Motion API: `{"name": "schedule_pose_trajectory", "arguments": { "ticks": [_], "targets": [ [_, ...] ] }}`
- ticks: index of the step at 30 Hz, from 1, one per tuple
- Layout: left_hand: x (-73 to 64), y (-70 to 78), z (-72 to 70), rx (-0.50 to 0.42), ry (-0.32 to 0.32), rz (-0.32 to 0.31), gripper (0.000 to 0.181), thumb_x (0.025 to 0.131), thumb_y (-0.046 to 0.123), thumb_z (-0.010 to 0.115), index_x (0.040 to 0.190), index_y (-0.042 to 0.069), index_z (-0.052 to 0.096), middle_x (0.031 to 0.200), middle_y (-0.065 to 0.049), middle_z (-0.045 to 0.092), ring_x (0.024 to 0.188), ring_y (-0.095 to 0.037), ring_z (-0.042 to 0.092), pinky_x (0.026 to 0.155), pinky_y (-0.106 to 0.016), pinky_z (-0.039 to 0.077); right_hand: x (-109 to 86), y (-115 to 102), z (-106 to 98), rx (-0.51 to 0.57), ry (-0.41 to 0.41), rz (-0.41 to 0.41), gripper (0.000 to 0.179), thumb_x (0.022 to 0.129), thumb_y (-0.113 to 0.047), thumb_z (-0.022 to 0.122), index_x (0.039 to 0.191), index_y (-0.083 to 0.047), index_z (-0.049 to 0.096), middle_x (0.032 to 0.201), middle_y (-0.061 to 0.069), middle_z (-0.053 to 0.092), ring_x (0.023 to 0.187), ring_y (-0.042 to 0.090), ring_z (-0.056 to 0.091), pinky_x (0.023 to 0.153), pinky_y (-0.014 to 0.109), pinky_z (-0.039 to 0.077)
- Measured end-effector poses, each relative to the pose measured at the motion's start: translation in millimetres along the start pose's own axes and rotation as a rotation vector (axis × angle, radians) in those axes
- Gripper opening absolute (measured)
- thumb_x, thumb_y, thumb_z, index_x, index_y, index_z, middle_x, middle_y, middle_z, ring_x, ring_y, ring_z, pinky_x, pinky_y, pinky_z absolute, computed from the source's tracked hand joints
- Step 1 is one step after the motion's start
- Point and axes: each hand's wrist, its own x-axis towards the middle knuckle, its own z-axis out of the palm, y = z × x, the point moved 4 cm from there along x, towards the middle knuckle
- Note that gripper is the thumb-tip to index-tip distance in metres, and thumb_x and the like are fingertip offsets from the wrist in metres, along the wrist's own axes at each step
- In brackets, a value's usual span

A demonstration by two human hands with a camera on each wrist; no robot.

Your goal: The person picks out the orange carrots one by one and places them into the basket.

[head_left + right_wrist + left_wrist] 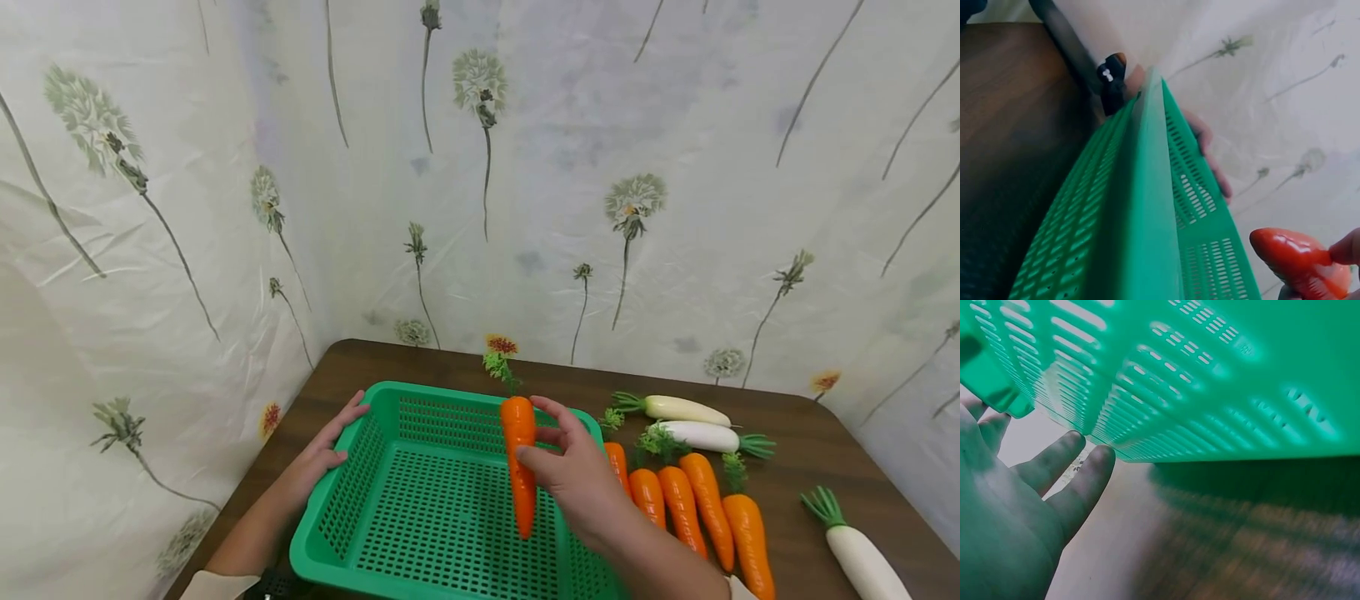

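My right hand (581,475) pinches an orange carrot (519,458) between thumb and fingers. The carrot hangs nearly upright over a green perforated plastic basket (330,575), leafy end up and tip down. In the right wrist view, the glossy carrot (1297,262) shows beyond the basket's wall, with just a thumb and fingertip visible. At the basket's left side, my left hand (322,454) rests on the rim. The left wrist view shows this hand (1029,500) with two fingers fairly straight against the outer wall and others reaching over the rim. The basket's visible floor holds nothing.
Several carrots (678,500) lie right of the basket, partly behind my right forearm. Two white radishes (697,435) lie behind them, and another radish (866,562) lies near the table's right side. A flower-patterned curtain (540,167) surrounds the brown table (802,442).
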Motion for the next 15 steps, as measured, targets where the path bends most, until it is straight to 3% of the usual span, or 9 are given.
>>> {"name": "schedule_pose_trajectory", "arguments": {
  "ticks": [6,15],
  "targets": [
    [-0.5,-1.0,1.5,-0.006,-0.002,-0.018,0.064,0.1,-0.002,0.036,0.163,-0.006,0.02,0.177,-0.011,-0.006,0.151,0.013,0.014,0.11,-0.015,0.033,1.5,1.5,4.7,-0.008,0.004,0.026,0.069,0.096,-0.004,0.067,0.157,-0.023,0.041,0.141,0.024,0.048,0.101,0.032,0.068,0.083,0.044,0.059],
    [-0.1,0.1,1.0,-0.003,0.002,0.01,0.064,0.1,-0.004,0.035,0.162,-0.007,0.021,0.178,-0.002,0.0,0.151,0.013,0.014,0.11,-0.015,0.032,14.8,-1.6,18.6,-0.082,-0.018,0.032,0.069,0.095,-0.009,0.069,0.157,-0.024,0.043,0.136,0.022,0.052,0.099,0.032,0.068,0.082,0.042,0.059]
  ]
}}
